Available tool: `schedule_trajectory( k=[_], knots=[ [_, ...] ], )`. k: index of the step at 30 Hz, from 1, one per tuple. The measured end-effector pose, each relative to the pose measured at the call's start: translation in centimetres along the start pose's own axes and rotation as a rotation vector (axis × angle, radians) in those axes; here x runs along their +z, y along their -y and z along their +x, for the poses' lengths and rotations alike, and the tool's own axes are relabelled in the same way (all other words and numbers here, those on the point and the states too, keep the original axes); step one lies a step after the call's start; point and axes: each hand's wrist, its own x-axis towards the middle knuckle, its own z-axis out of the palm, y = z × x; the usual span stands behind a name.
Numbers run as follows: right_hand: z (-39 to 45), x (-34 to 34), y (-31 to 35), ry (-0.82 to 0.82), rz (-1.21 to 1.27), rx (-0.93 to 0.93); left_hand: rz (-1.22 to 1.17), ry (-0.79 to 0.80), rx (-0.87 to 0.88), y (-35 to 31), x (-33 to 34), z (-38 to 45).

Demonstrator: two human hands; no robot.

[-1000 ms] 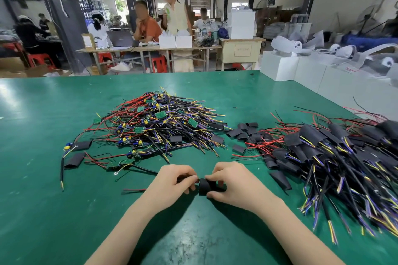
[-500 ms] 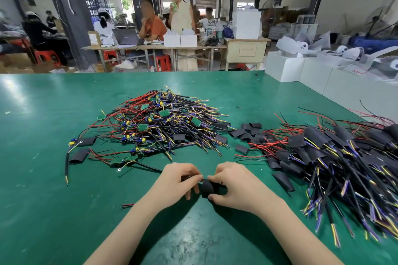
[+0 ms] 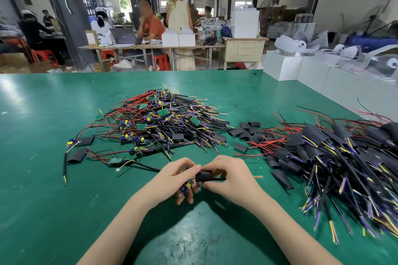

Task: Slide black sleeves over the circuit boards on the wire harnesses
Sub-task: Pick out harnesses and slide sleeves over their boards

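1. Nearest the camera, 2 bare forearms reach over the green counter (image 3: 43, 211) and the hands meet above it.
2. The right hand (image 3: 231, 175) pinches a black sleeve (image 3: 203, 176) between thumb and fingers; a dark cable runs out of the sleeve's right end.
3. The left hand (image 3: 175, 177) is curled round a wire harness end (image 3: 187, 185); small blue and yellow parts show between its fingers. The board itself is mostly hidden, so how far the sleeve covers it cannot be told.
4. To the right lies a large heap of sleeved harnesses (image 3: 336, 157), black sleeves on, striped wire ends fanned toward the viewer.
5. Between the heaps sits a small cluster of loose sleeves (image 3: 247, 130).
6. Centre-left, farther back, lies a pile of bare harnesses (image 3: 159, 122) with green circuit boards exposed; 2 loose sleeves lie at its left edge.
7. Beyond the counter's right edge stand white boxes (image 3: 284, 64).
8. Farthest back, people sit and stand at a table (image 3: 150, 46) with a laptop.
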Motion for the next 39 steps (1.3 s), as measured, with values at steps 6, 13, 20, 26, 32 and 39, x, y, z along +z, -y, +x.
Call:
schedule_trajectory(
  k=[6,13,20,26,32,39],
  knots=[
    [-0.1,-0.2,-0.7,-0.048,0.156,0.075,-0.106,0.059,-0.068,-0.3,-2.4,-1.0],
    [-0.1,0.0,-0.9,-0.069,0.013,-0.062,-0.031,-0.05,0.016,-0.6,-2.3,-0.7],
    [-0.3,-0.2,-0.6,-0.04,0.002,-0.117,0.145,-0.1,0.186,-0.5,-2.7,-0.6],
    [-0.1,-0.1,-0.6,-0.056,-0.013,-0.083,0.214,-0.097,0.286,-0.2,-2.5,-0.2],
    [-0.3,-0.1,-0.6,-0.077,0.017,-0.066,0.297,-0.105,0.347,-0.2,-2.4,-0.1],
    [-0.1,-0.4,-0.8,-0.064,0.121,0.022,0.352,-0.056,0.413,-0.5,-2.4,-0.3]
  ],
)
